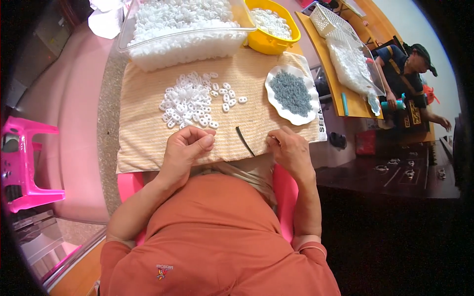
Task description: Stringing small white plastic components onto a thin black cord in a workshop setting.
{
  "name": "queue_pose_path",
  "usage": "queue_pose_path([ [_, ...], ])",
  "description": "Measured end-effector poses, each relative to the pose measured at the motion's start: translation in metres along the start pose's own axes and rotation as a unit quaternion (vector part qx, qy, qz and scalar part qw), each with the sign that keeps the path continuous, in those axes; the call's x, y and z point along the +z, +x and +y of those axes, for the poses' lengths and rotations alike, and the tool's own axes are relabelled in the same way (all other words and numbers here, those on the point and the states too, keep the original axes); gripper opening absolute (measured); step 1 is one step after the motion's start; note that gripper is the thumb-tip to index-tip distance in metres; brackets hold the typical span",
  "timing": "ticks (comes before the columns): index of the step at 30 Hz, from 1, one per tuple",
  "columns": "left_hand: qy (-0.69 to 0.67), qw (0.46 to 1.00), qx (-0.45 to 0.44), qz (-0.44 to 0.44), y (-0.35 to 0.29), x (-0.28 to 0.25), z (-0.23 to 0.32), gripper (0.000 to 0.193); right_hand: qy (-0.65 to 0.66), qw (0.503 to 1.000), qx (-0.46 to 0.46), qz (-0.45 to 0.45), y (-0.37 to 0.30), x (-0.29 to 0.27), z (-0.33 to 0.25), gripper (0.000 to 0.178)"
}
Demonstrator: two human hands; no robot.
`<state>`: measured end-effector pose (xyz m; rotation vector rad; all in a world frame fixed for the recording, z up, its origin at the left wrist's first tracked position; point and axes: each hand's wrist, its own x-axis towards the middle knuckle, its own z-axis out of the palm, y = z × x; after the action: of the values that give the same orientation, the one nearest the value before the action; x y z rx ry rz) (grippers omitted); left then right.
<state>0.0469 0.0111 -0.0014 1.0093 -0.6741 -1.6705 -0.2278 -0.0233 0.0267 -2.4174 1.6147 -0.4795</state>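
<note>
By the near edge of the towel (140, 148), my left hand (182, 148) and right hand (292, 152) are half-curled, thumbs near forefingers, a black strip (244, 139) between them — whether either pinches something small, I can't tell. White pieces (186, 101) lie nearer the left edge, grey bits (290, 92) in a dish (270, 88) by the right, probably for easy reach — the pieces oval, two-holed.

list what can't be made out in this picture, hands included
All in the head view:
- Whether the left hand grips anything: its own curled fingers and thumb hide the grasp.
- What, if anything, the right hand pinches: its bent fingers cover it.
- The exact shape of single grey pieces: too small and heaped.
- The far rim of the clear tub: cut off by the top edge.
</note>
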Motion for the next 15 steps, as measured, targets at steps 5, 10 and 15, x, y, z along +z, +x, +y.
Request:
queue_pose_path([
  [5,0.002,1.0,-0.002,-0.002,0.0,0.003,-0.002,0.009,-0.016,1.0,0.0,-0.01,-0.002,0.002,0.004,0.007],
  [10,0.043,0.999,0.017,-0.012,0.001,0.0,-0.003,0.009,0.013,0.999,-0.03,0.017,0.006,0.001,-0.004,0.011],
  [15,0.051,0.998,0.023,-0.02,0.002,0.0,-0.002,0.009,0.072,0.993,-0.074,0.057,0.032,0.006,-0.017,0.02],
])
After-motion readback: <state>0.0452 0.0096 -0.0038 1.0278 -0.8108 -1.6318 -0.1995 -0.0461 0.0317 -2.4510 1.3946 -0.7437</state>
